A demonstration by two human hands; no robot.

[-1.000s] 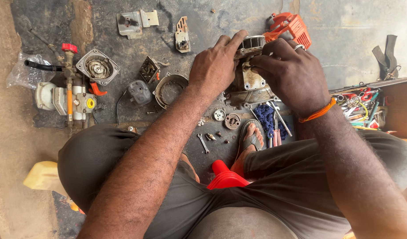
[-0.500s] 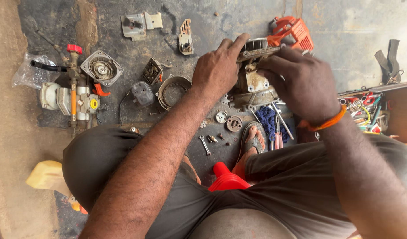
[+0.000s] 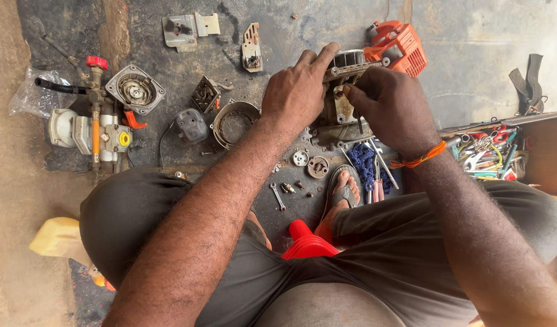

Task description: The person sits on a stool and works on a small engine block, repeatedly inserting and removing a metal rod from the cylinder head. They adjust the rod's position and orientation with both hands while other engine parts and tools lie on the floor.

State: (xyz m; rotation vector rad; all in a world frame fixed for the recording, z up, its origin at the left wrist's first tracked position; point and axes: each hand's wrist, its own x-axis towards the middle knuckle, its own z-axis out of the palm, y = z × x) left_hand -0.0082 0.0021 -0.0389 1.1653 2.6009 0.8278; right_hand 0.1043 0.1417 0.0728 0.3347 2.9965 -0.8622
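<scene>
A grimy metal engine block (image 3: 342, 112) stands on the dark floor in front of me. My left hand (image 3: 298, 91) grips its left side and top edge, fingers curled over the rim. My right hand (image 3: 390, 106) is closed at the block's upper right, pinching something small against it; a thin tool shaft (image 3: 361, 125) pokes down beneath the fingers. An orange band is on that wrist. Behind the block sits an orange plastic engine cover (image 3: 399, 45).
Loose parts lie around: a pump body with a red cap (image 3: 94, 124), a recoil starter housing (image 3: 135, 89), a round ring (image 3: 235, 121), small gears and bolts (image 3: 308, 163), a wrench (image 3: 277, 197). An open toolbox (image 3: 502, 151) is at right. A red stool (image 3: 308, 245) is under me.
My right hand shifted slightly down along the block's upper right. My left hand kept its grip. The view drifted a little.
</scene>
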